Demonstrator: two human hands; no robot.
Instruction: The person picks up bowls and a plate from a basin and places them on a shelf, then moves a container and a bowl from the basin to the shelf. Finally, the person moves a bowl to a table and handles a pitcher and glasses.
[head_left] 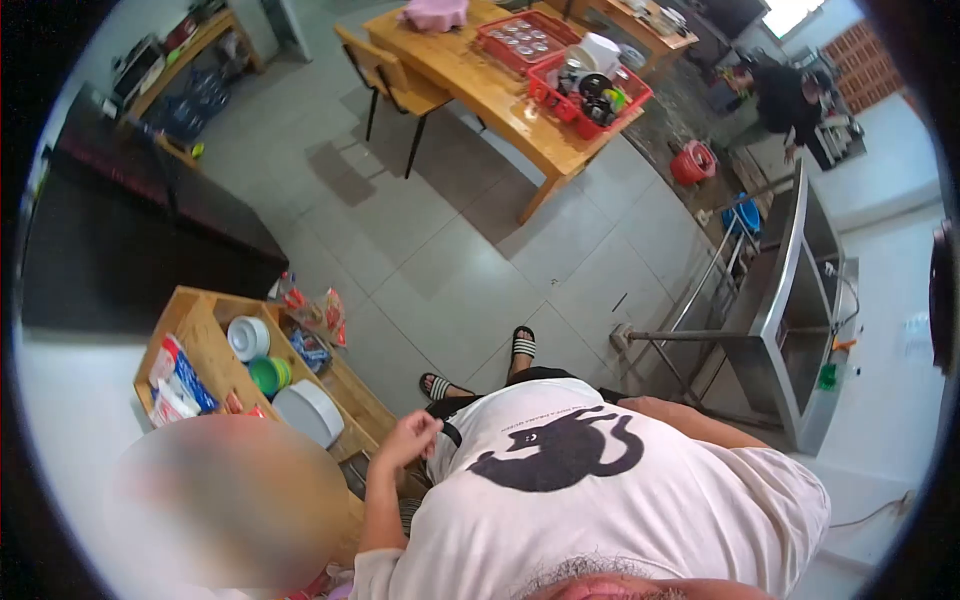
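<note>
My left hand is raised beside my waist, left of the pale T-shirt with a black cat print. Its fingers are loosely bent and somewhat apart, and I see nothing in them. Close by on the left is a wooden shelf unit with white bowls, green bowls and a white lidded box. My right forearm crosses the right side of my body. The fingers of my right hand are hidden past the shirt's edge.
A wooden table holds red crates, with a chair beside it. At the right lies a steel table on its side. Another person bends near a red bucket. A dark cabinet stands left.
</note>
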